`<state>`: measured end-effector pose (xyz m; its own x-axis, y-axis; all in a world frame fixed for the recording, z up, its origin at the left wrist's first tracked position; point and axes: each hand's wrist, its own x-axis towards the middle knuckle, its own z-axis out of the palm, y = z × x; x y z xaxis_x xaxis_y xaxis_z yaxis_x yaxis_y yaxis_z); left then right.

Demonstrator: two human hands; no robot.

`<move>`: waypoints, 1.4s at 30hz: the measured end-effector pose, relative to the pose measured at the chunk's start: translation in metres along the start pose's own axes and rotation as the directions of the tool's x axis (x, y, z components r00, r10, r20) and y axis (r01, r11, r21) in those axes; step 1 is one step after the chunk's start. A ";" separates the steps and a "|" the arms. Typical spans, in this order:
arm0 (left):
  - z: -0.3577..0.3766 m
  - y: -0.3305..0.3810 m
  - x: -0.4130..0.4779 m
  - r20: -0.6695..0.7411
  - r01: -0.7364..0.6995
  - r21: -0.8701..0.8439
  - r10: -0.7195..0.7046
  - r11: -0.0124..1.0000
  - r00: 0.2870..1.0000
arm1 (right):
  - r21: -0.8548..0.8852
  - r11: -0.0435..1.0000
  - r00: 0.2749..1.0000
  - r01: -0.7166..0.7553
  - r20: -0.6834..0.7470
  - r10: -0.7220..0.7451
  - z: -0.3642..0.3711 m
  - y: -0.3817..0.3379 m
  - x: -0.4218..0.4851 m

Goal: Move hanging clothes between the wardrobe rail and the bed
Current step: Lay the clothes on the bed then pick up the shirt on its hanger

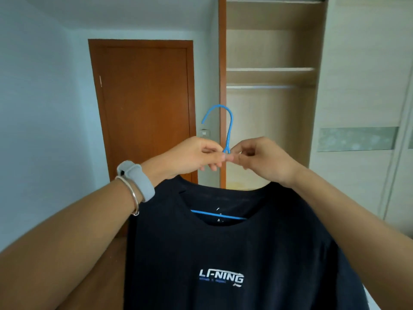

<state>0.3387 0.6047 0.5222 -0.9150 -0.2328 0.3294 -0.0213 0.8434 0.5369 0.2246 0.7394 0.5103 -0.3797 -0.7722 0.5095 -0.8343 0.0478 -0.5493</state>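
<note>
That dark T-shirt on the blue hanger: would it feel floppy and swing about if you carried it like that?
Probably floppy: the T-shirt drapes loosely from the blue hanger. It looks light, since both hands, left hand and right hand, hold it by fingertips at the hook's base. It would likely sway when moved.

I see both forearms raised, converging at centre; left hand (192,156) and right hand (260,158) pinched closed, fingertips nearly touching; left wrist banded.
</note>
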 end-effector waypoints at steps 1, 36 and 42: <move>-0.005 -0.018 0.008 -0.034 0.003 0.024 -0.002 1.000 0.999 | 0.036 0.999 0.999 -0.017 -0.038 0.018 0.003 0.011 0.016; 0.143 -0.344 0.489 -0.037 -0.729 0.280 0.766 0.624 0.642 | -0.006 0.890 0.754 -0.456 -0.533 0.383 0.037 0.344 0.399; 0.188 -0.331 0.559 -0.073 -0.744 -0.041 0.741 0.667 0.668 | -0.028 0.844 0.679 -0.536 -0.609 0.411 0.026 0.405 0.444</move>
<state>-0.2412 0.2863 0.3820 -0.5973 0.4342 0.6744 0.6832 0.7159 0.1442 -0.2714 0.3995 0.4961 -0.8437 -0.1184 0.5236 -0.5118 0.4722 -0.7177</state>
